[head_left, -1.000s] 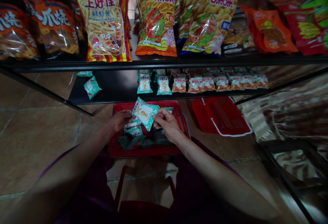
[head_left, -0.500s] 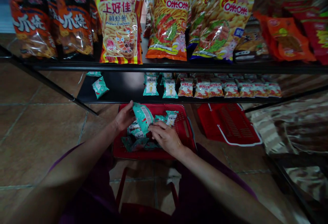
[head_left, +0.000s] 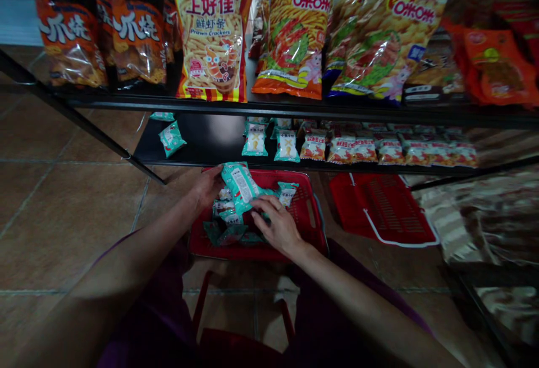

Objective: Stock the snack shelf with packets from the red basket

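Note:
Above a red shopping basket (head_left: 314, 219), a small teal snack packet (head_left: 242, 184) is held between my two hands, its printed label side up. My left hand (head_left: 208, 187) is closed on the packet's upper left edge. At its lower right corner, my right hand (head_left: 278, 226) has its fingers bent against the packet, thumb partly tucked below. Several more teal packets (head_left: 231, 235) lie loose in the basket beneath, some with white fronts. One teal packet (head_left: 172, 139) lies at the left of the black lower shelf (head_left: 202, 140).
White-fronted teal packets (head_left: 255, 140) and a row of orange-white packets (head_left: 389, 149) stand along the lower shelf. Large snack bags (head_left: 213, 42) fill the upper shelf. A second red basket with a white handle (head_left: 383, 208) sits on the floor at right. A slanting black post (head_left: 90, 121) is at left.
The packet has turned slightly, so more of its label faces up. My right hand's fingers have shifted along its lower right corner. The whole view has moved a little.

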